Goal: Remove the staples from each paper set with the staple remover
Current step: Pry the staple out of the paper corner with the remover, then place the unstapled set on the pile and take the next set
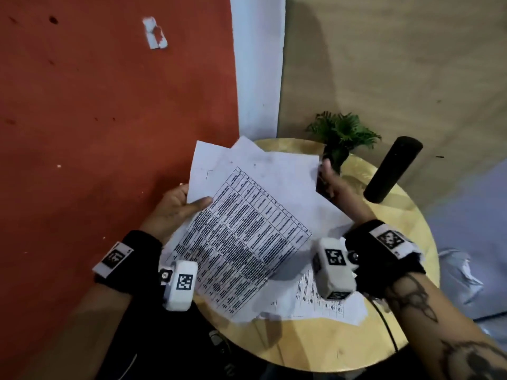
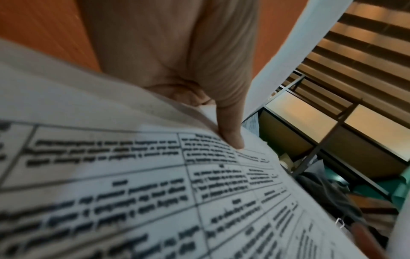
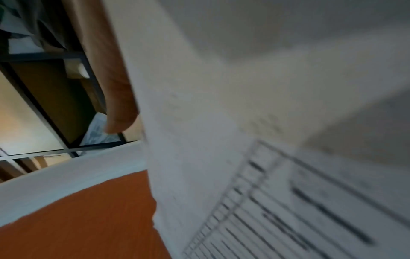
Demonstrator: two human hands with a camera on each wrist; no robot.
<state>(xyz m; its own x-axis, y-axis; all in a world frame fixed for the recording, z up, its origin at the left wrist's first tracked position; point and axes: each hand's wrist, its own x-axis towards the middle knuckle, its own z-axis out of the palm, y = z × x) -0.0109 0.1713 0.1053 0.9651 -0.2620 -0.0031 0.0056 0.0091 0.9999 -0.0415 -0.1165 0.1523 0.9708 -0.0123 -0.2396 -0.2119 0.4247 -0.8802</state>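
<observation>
L hand [image 1: 175, 207]: thumb over, fingers under left edge of paper set [image 1: 247, 223], gripping | R hand [image 1: 330, 182]: pinches far right corner, lifts set off bench [image 1: 323, 344], likely to expose staple | staple remover: not visible | spare sheets [image 1: 323, 300] lie below the fingers.

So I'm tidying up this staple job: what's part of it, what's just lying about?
Job:
- paper set, held by left hand and right hand
- printed sheets on the table

Lying about:
- potted plant
- black cylinder
</observation>
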